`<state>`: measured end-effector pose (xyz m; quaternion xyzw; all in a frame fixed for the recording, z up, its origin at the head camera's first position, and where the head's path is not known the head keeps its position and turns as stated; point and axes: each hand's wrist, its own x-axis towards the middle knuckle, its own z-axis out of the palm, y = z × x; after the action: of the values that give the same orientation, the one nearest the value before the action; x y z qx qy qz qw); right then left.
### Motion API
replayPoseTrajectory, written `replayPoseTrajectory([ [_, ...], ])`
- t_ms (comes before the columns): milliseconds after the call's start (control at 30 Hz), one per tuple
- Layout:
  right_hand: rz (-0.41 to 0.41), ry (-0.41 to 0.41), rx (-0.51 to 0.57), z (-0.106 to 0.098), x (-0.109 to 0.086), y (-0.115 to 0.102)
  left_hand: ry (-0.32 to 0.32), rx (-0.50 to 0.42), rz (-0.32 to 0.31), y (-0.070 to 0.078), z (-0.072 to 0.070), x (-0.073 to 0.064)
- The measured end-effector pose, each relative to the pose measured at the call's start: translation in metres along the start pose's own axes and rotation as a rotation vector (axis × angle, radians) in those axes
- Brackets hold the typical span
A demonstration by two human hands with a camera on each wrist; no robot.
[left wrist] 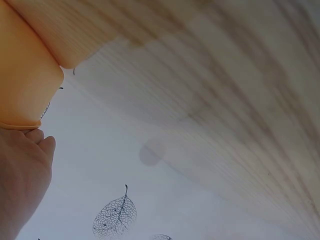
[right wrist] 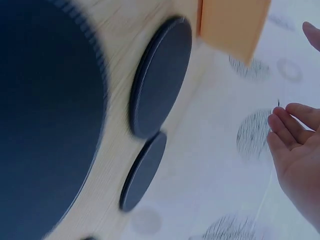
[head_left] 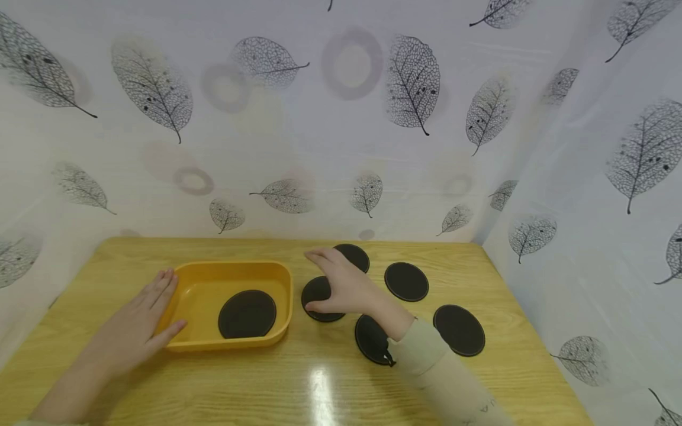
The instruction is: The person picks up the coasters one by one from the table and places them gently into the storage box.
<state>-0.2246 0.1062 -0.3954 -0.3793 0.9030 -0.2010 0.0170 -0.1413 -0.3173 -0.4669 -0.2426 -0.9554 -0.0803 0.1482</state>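
Note:
A yellow plastic basin stands on the left part of the table, with one round black coaster lying inside it. My left hand rests against the basin's left side, fingers straight, thumb over the near left corner. In the left wrist view its fingertips meet the basin's wall. Right of the basin, my right hand hovers over another black coaster, partly covering it. Thumb and fingers are spread apart with nothing between them. In the right wrist view, the hand appears above the tabletop coasters.
More black coasters lie to the right: one at the back, one in the middle, one at far right, and one under the right forearm. A leaf-patterned curtain borders the wooden table.

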Motion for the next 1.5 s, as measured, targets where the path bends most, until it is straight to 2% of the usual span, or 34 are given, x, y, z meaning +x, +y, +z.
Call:
replayPoseTrajectory([
  [267, 0.148, 0.044, 0.067, -0.024, -0.045, 0.030, -0.026, -0.006, -0.018, 0.000, 0.000, 0.002],
  [633, 0.240, 0.155, -0.021, -0.044, -0.106, 0.073, -0.003, -0.003, 0.011, 0.002, 0.000, 0.005],
  [867, 0.322, 0.183, -0.017, -0.047, -0.150, 0.097, 0.005, -0.001, 0.016, 0.001, 0.001, 0.005],
  [1133, 0.404, 0.199, -0.028, -0.052, -0.199, 0.109, 0.002, -0.011, 0.008, 0.001, 0.002, 0.003],
  [1500, 0.467, 0.212, -0.030, -0.037, -0.239, 0.122, 0.001, -0.011, -0.003, 0.000, 0.001, 0.001],
])
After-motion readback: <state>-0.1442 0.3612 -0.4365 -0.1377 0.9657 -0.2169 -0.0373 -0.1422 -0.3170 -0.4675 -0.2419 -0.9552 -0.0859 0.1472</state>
